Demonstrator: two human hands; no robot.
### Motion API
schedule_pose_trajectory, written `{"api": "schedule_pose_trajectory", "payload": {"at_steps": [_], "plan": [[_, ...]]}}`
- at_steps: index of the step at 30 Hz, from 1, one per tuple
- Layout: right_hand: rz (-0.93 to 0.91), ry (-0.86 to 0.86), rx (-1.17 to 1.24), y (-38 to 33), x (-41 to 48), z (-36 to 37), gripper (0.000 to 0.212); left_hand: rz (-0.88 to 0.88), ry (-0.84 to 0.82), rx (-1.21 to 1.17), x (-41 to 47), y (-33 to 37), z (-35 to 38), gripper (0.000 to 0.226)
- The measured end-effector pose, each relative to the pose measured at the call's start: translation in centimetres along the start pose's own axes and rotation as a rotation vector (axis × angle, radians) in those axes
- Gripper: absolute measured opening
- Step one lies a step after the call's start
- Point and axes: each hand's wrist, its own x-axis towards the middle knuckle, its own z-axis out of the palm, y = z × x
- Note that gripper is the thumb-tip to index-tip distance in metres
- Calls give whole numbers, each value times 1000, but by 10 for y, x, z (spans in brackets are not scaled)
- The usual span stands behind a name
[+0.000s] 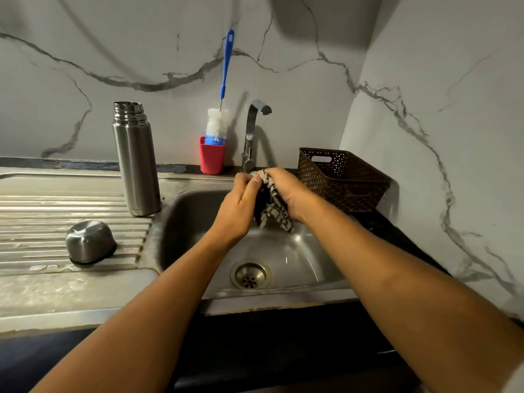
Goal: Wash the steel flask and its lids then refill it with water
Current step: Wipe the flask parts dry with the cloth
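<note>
- Reaching over the stainless steel sink basin (pixel 300 251), both forearms meet above its round drain (pixel 250 275)
- The domed steel cup lid (pixel 89 241) sits mouth-down on the ribbed drainboard (pixel 42 205), apart from everything else; it looks light and wet-slick, so it is best taken round its dark rim
- The left hand (pixel 241 202) and right hand (pixel 286 191) are pressed together, and both have fingers curled round a black-and-white checked cloth (pixel 276 214); something dark is bunched inside it, perhaps the flask's inner lid, though that cannot be told
- The tall cylindrical steel flask (pixel 137 165) stands upright and uncapped at the basin's left edge; rigid, smooth and likely slippery when wet, it calls for a full wrap round mid-body
- Further back stand the red plastic cup (pixel 212 158) holding a blue-handled bottle brush (pixel 225 66), the chrome tap (pixel 252 129) with no water visibly running, and the brown woven plastic basket (pixel 340 177)
</note>
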Motion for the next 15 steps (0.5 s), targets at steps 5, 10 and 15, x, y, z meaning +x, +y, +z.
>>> {"api": "schedule_pose_trajectory", "payload": {"at_steps": [5,10,15], "plan": [[-688,239,-531,48,-39,36,39,-236,178,-168,3,-8,-8,44],[-661,272,-686,41,-37,33,36,-308,127,-213,-2,-6,-10,58],[-96,47,-299,-20,-12,15,40,45,122,50,1,3,-8,41]]}}
